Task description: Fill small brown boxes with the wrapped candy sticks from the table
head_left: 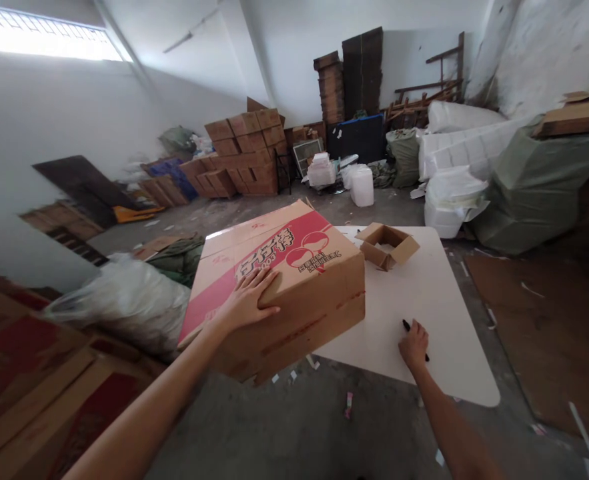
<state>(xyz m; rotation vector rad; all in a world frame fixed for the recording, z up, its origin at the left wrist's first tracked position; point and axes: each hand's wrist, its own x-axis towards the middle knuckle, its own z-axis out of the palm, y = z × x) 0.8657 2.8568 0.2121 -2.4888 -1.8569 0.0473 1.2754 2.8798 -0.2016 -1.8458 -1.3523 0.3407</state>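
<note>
A large cardboard box (314,300) with a pink band and printed lettering sits on the left part of a white table (374,347), its near left part jutting past the table edge. My left hand (254,293) lies on its top near the front edge, fingers spread. Over the right side of the table, my right hand (414,343) is closed around a black marker (406,325), whose two ends stick out. Behind that hand stands a small open cardboard box (387,245) with its flaps up.
Stacked cartons (247,153) stand along the back wall. To the left are a white plastic sack (129,300) and red-printed boxes (24,373). Green sacks (534,187) rise at the right, near a flat brown sheet (549,333) on the floor. Paper scraps litter the floor.
</note>
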